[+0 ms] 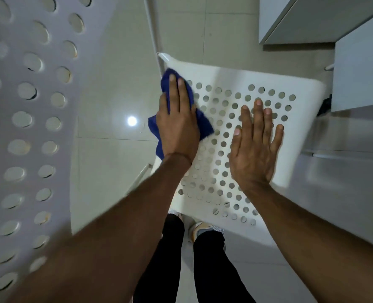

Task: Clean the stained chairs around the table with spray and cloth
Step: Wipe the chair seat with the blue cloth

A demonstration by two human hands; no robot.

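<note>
Blue cloth [204, 124] lies under the left hand [178, 125], whose straight fingers press it onto the far-left corner of the white perforated seat [225, 76]. The right hand [255, 147] rests flat with fingers spread, steadying the seat and gripping nothing. Firm overlapping strokes across the holes should work best, then the right hand must shift off unwiped plastic. 1 blurred chair back [28, 106] crowds the left and a grey surface [345, 171] borders the right. No spray bottle shows.
</note>
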